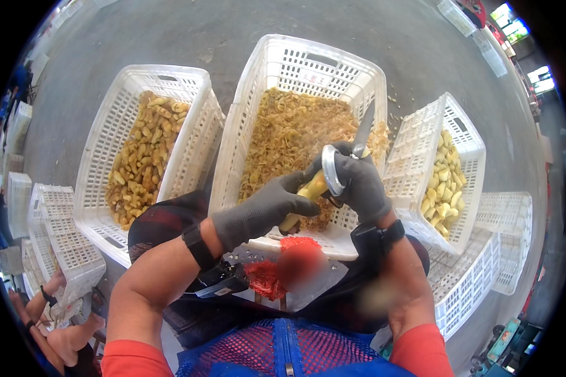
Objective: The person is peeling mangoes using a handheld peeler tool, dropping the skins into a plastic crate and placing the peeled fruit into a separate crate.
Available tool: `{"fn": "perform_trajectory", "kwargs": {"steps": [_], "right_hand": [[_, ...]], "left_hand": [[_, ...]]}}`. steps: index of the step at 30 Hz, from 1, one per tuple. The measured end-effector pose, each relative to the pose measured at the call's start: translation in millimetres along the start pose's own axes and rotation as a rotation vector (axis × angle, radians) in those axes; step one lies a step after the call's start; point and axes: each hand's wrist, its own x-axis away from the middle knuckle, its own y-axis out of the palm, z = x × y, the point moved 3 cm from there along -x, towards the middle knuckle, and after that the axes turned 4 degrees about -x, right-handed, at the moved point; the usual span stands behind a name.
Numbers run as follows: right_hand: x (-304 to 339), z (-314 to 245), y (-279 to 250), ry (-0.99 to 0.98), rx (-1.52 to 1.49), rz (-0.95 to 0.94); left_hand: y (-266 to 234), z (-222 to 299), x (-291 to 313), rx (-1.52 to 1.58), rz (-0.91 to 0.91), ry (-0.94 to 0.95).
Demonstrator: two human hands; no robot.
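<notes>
My left hand (267, 207), in a grey glove, grips a long, yellow-brown root-like vegetable (314, 186). Its kind I cannot tell. My right hand (361, 185), gloved too, is closed round a knife, whose handle is mostly hidden; the knife blade (365, 125) points up and away from me. A silver metal ring (331, 169) sits at the right hand's inner side, against the vegetable. Both hands are over the near part of a white crate (227, 151) with peelings (283, 132) in it, between my knees.
At left, a white crate (198, 135) holds many brown-yellow pieces (148, 151). A tilted crate (418, 135) at right holds smoother, paler yellow pieces (445, 182). More white crates (468, 289) stand beyond it. Another person's arms (63, 333) show at lower left.
</notes>
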Motion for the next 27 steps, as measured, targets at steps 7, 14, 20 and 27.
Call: {"fn": "perform_trajectory", "kwargs": {"steps": [7,14,20,27], "right_hand": [[-3.8,-4.4,-6.2,-0.072,0.081,0.262],[2.6,-3.5,-7.5,-0.387,0.786,0.274],[-0.1,-29.7,-37.1,-0.413,0.575,0.59],[-2.1,4.4,4.7,-0.471,1.144,0.311]], "left_hand": [[-11.7,-5.0,-3.5,0.011,0.154,0.044],[-21.2,-17.6,-7.9,-0.122,0.342,0.076],[-36.2,-27.5,-2.7,-0.061,0.339,0.04],[-32.3,-23.1,-8.0,-0.235,0.418,-0.03]]}}
